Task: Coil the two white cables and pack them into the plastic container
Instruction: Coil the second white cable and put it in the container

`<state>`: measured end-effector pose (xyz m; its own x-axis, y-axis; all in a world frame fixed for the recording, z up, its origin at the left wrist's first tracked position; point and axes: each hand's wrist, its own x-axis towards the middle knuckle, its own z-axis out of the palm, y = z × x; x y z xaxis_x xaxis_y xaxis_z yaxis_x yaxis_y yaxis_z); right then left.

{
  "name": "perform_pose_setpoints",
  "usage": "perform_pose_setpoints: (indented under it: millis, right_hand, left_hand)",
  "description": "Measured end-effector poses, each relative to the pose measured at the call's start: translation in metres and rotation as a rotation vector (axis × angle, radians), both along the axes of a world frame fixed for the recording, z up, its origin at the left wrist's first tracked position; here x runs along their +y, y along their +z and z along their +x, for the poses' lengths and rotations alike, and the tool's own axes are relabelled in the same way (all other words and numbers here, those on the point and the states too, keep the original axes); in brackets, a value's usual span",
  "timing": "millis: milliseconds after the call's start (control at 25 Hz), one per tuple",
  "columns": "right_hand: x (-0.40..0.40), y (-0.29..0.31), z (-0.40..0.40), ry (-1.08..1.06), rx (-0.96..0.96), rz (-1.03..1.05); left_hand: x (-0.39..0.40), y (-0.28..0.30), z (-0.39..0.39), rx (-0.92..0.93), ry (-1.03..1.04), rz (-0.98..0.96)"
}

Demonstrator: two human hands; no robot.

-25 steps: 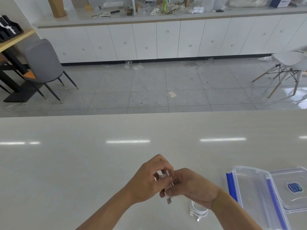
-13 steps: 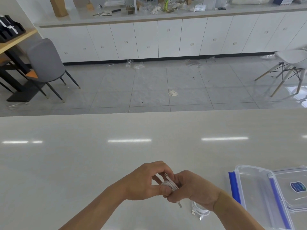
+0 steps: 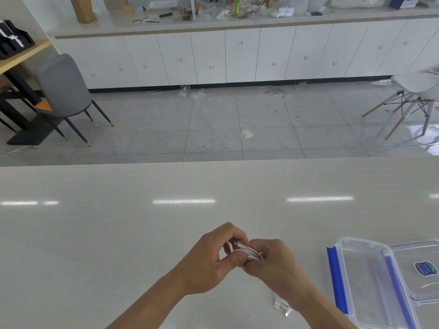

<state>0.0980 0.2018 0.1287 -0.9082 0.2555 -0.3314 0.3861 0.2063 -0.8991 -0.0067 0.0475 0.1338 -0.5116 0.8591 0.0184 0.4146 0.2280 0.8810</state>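
Observation:
Both my hands meet above the near middle of the white table [image 3: 118, 233]. My left hand [image 3: 209, 260] and my right hand [image 3: 275, 267] pinch a small white cable coil [image 3: 247, 252] between them, its loops showing between the fingers. A second white cable [image 3: 281, 306], coiled, lies on the table under my right wrist, its USB plugs sticking out. The clear plastic container [image 3: 363, 281] with blue clips stands open at the right, with nothing in it.
The container's clear lid [image 3: 420, 269] with a blue sticker lies just right of it. Beyond the table's far edge are a tiled floor, a grey chair [image 3: 61, 91] at left, a white chair [image 3: 413, 91] at right and white cabinets.
The dangling plug end that hung below my hands has been drawn up into the coil. My hands stay together at the same spot, fingers shifting around the coil.

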Motion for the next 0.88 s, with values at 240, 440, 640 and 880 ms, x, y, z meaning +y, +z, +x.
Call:
perform_pose_setpoints:
  millis: [240,440,640,880]
  right_hand:
    - [-0.005,0.004,0.007,-0.18,0.074,0.046]
    - [0.004,0.003,0.017,-0.199,0.138,0.124]
    - [-0.003,-0.002,0.023,-0.255,0.295,0.209]
    - [-0.002,-0.002,0.024,-0.219,0.371,0.249]
  left_hand:
    - [0.003,-0.005,0.009,0.014,0.099,0.07]
    - [0.003,-0.002,0.014,-0.145,0.209,0.149]
    - [0.007,-0.004,0.021,-0.448,0.308,0.223]
    - [0.01,-0.004,0.014,-0.876,0.31,0.272]
